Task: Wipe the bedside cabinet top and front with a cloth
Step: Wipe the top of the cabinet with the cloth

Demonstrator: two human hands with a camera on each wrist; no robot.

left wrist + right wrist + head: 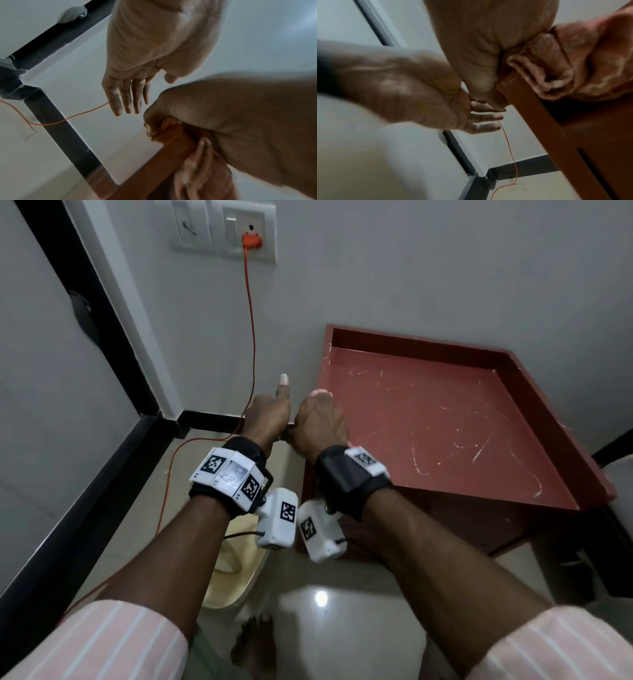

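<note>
The red-brown bedside cabinet [445, 422] stands against the wall, its rimmed top streaked with pale scratches. My right hand [318, 419] is at the top's left rim and grips a bunched pinkish-brown cloth [573, 65] against that edge [539, 121]. The cloth [193, 169] hangs over the rim below the fist; in the head view the hand mostly hides it. My left hand [270, 412] hovers just left of the right one, beside the cabinet, fingers [125, 97] straight, thumb raised, holding nothing.
An orange cable [251, 337] runs from the wall socket [251, 241] down to the floor left of the cabinet. A pale yellow basin [233, 570] sits on the tiles under my left forearm. My bare foot [255, 642] is below. A black door frame [102, 320] stands at the left.
</note>
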